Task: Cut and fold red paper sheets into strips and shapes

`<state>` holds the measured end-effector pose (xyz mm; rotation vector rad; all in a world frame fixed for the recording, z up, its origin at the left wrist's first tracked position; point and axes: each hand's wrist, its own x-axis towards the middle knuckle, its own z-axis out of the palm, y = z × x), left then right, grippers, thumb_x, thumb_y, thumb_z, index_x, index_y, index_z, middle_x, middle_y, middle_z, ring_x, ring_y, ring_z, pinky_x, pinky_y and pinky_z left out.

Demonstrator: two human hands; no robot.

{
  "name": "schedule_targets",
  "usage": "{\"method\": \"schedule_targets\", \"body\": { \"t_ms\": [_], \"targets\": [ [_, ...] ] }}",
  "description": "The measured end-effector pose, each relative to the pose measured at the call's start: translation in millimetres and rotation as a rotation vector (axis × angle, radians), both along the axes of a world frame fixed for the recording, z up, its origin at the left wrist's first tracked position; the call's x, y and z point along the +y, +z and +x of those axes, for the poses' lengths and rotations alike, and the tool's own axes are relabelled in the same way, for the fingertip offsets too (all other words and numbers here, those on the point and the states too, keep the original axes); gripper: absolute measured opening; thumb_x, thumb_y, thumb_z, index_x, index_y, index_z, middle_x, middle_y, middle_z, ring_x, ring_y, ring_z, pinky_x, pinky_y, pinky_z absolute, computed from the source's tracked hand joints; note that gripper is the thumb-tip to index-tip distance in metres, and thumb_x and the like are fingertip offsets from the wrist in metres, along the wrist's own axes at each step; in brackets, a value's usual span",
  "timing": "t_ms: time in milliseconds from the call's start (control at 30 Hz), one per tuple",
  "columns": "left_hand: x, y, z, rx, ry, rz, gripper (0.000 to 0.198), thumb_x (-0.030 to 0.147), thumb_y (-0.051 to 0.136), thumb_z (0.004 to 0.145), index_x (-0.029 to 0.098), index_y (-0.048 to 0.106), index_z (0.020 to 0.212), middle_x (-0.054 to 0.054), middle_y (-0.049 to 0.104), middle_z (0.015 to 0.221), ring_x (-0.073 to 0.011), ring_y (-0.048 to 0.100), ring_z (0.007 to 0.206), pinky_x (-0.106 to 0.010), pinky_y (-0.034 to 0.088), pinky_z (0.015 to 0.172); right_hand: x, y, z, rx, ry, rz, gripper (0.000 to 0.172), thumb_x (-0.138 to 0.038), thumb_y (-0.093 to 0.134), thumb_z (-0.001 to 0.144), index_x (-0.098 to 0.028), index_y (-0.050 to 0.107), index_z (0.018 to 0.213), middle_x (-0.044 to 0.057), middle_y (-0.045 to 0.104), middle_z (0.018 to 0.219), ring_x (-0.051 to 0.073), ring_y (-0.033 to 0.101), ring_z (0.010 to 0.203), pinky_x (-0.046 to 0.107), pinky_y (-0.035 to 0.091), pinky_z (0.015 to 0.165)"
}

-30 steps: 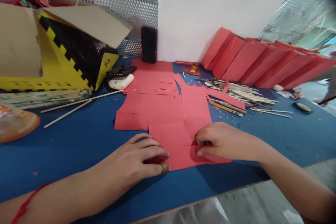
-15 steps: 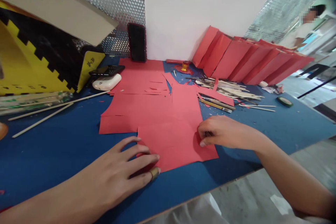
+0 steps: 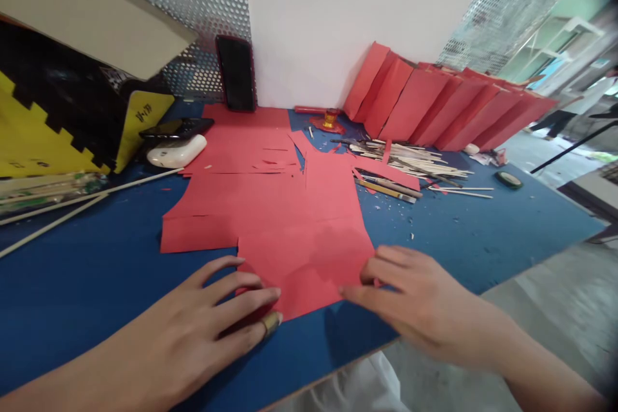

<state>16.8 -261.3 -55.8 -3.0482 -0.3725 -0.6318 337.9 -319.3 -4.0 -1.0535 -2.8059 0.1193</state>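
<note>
Now, unlike the earlier view, right hand [image 3: 415, 296] lower at the near edge of the red paper sheet [image 3: 299, 232], fingers loosely spread and no longer bunched in a pinch, tips at the paper's edge. Left hand [image 3: 193, 315] lying flat at the other near corner, fingers slightly fanned and holding nothing, tips on the paper, a tan finger wrap [image 3: 270, 325] around one finger. Sheet ragged and flat on a blue work table [image 3: 483, 251], long axis running from the white wall panel [image 3: 338, 26] toward the person, narrower end pointing at the table's near edge. Beyond it, a black phone [image 3: 235, 74] upright against the wall panel, loose bamboo sticks [image 3: 405, 164] and folded red paper strips [image 3: 434, 100] to the right. Lettering on the yellow-and-black box [image 3: 145, 122] too blurred to read.
</note>
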Motion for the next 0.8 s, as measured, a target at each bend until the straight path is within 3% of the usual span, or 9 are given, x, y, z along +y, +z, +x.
{"method": "schedule_targets", "body": {
  "t_ms": [133,300,533,800],
  "targets": [
    [0.4,2.4,3.7,-0.021,0.007,0.046,0.038,0.018,0.038,0.103,0.032,0.07,0.118,0.006,0.074,0.116,-0.0135,0.058,0.112,-0.031,0.017,0.12,-4.8,-14.2,-23.6,-0.121,0.049,-0.05,0.045,-0.017,0.045,0.097,-0.02,0.046,0.142,0.006,0.062,0.093,0.02,0.05,0.078,0.033,0.033,0.064],
    [-0.2,7.3,3.5,0.035,-0.014,0.067,0.039,0.016,0.038,0.103,0.03,0.07,0.12,0.006,0.074,0.118,-0.014,0.058,0.111,-0.031,0.016,0.12,1.2,-18.6,-41.0,-0.139,0.097,-0.1,0.038,-0.02,0.041,0.1,-0.017,0.052,0.137,0.008,0.064,0.097,0.02,0.053,0.082,0.033,0.036,0.066],
    [-4.5,14.6,3.7,0.038,0.007,0.032,0.037,0.018,0.039,0.104,0.029,0.069,0.12,0.006,0.073,0.12,-0.0147,0.059,0.108,-0.032,0.02,0.117,0.4,-19.1,-38.3,-0.146,0.108,-0.105,0.042,-0.02,0.044,0.098,-0.015,0.05,0.14,0.007,0.067,0.095,0.02,0.054,0.078,0.033,0.033,0.062],
    [-1.6,16.8,3.4,0.035,-0.024,0.069,0.043,0.007,0.039,0.099,0.028,0.068,0.123,0.005,0.074,0.119,-0.0142,0.06,0.107,-0.03,0.029,0.111,-2.3,-15.3,-27.8,-0.071,0.026,-0.18,0.042,-0.015,0.05,0.088,-0.016,0.061,0.129,0.005,0.069,0.091,0.018,0.054,0.074,0.033,0.032,0.062]
  ]
}}
